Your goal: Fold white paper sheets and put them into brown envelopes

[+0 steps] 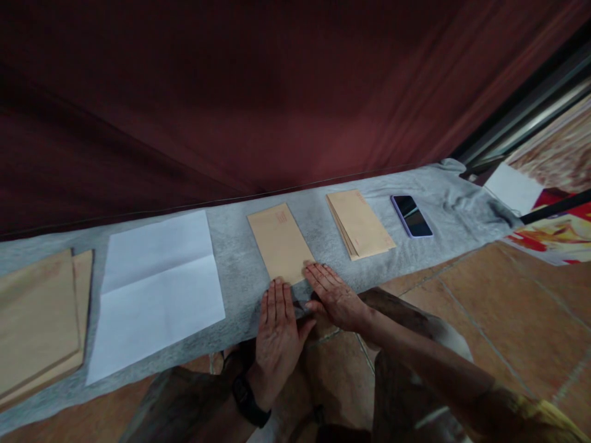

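A tan paper envelope (pixel 280 239) with small red print near its far end lies flat on a grey cloth. My left hand (pixel 278 329) rests its outstretched fingertips on the envelope's near left corner; a dark band is on that wrist. On the near right corner lie the flat fingers of my right hand (pixel 336 296), thumb apart. Neither hand grips anything. Right of it sits a small stack of similar envelopes (pixel 362 224). To the left is a creased sheet of white paper (pixel 159 295).
Larger brown envelopes (pixel 37 320) are piled at the far left. A phone (pixel 412 216) in a purple case lies right of the stack. The grey cloth (pixel 240 295) covers a narrow surface against a dark red curtain (pixel 277 92). Tiled floor (pixel 484 301) shows below.
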Action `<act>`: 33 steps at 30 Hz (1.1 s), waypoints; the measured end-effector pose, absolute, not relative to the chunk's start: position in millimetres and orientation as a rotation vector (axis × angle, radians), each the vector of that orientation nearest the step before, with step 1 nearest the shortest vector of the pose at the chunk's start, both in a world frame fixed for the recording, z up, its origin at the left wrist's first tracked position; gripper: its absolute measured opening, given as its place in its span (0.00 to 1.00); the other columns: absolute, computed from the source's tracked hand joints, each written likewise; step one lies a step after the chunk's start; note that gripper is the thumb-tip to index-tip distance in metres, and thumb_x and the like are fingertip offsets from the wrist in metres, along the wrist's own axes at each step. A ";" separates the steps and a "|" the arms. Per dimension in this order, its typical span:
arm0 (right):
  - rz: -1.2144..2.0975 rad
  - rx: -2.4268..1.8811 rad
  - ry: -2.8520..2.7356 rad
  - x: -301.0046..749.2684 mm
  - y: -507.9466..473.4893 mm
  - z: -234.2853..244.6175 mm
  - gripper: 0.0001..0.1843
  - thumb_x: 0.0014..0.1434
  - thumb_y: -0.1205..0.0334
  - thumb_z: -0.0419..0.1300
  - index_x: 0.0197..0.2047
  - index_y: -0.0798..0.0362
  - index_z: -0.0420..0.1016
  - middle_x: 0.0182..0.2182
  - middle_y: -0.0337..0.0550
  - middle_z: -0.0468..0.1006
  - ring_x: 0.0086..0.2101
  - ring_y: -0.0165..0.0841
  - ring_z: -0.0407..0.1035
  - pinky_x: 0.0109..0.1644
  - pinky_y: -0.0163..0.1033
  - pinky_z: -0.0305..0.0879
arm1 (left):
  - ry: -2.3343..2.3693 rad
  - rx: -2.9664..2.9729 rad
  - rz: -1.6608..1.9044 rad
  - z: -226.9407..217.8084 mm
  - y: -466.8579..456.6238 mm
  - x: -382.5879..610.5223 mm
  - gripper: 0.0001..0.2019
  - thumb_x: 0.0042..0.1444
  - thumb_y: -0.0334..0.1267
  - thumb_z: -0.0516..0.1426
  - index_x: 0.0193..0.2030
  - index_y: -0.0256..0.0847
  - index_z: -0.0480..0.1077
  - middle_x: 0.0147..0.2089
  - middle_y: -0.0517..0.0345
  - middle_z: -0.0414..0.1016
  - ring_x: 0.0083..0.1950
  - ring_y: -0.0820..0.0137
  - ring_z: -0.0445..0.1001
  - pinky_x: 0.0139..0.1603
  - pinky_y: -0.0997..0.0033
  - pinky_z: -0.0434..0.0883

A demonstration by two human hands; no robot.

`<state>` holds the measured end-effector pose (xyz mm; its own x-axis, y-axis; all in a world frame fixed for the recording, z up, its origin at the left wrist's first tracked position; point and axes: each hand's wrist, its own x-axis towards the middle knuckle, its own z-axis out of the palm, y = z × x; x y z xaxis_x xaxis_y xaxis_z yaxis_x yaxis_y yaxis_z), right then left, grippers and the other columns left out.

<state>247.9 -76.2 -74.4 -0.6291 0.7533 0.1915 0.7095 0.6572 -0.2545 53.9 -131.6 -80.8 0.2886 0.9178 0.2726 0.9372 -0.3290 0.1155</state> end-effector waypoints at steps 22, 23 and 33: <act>0.293 -1.106 -2.635 247.4 -77.7 -63.2 0.38 0.72 0.47 0.48 0.75 0.64 0.48 0.72 0.61 0.53 0.72 0.45 0.42 0.74 0.59 0.48 | -1.868 -2.465 -0.318 -68.2 -131.0 49.6 0.38 0.62 0.49 0.54 0.69 0.17 0.58 0.72 0.24 0.57 0.75 0.44 0.55 0.73 0.46 0.57; 0.329 -1.039 -2.662 243.1 -78.7 -61.5 0.38 0.72 0.46 0.48 0.74 0.63 0.49 0.72 0.60 0.54 0.72 0.45 0.43 0.74 0.58 0.47 | -1.867 -2.468 -0.306 -67.5 -130.9 49.7 0.37 0.62 0.47 0.54 0.69 0.17 0.58 0.72 0.25 0.57 0.75 0.44 0.55 0.73 0.46 0.57; 0.393 -1.014 -2.713 222.5 -83.0 -61.3 0.40 0.71 0.43 0.50 0.73 0.65 0.53 0.71 0.60 0.56 0.71 0.45 0.46 0.74 0.55 0.49 | -1.863 -2.474 -0.308 -64.3 -130.3 50.0 0.33 0.60 0.39 0.52 0.69 0.18 0.59 0.72 0.28 0.59 0.75 0.46 0.55 0.74 0.46 0.57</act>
